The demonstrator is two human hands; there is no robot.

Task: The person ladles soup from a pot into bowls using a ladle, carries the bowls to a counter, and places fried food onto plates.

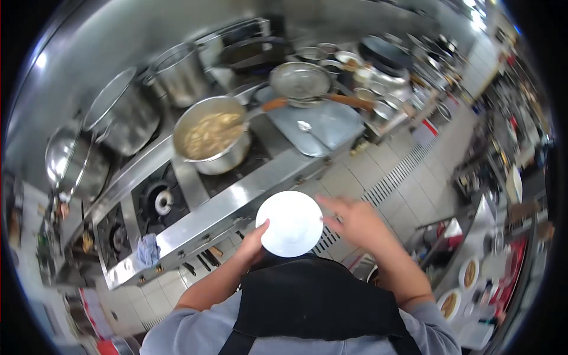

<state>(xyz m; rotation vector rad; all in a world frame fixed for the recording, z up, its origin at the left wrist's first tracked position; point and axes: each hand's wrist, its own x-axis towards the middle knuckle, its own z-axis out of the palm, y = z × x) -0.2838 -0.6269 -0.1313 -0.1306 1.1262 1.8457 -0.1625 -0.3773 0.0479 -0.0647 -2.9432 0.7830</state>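
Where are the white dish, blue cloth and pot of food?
White dish [290, 223]: head view, middle surface.
Blue cloth [148, 250]: head view, its folds.
Pot of food [226, 162]: head view, outer wall.

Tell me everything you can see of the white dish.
The white dish is round, plain and smooth, perhaps ceramic or plastic. No food shows on it; its depth is hard to judge from above. It is held up in front of the black apron, on the near side of the stove, its round face toward the camera. The left hand holds its left edge, thumb on the rim. The right hand is open at its right edge; contact there is unclear.
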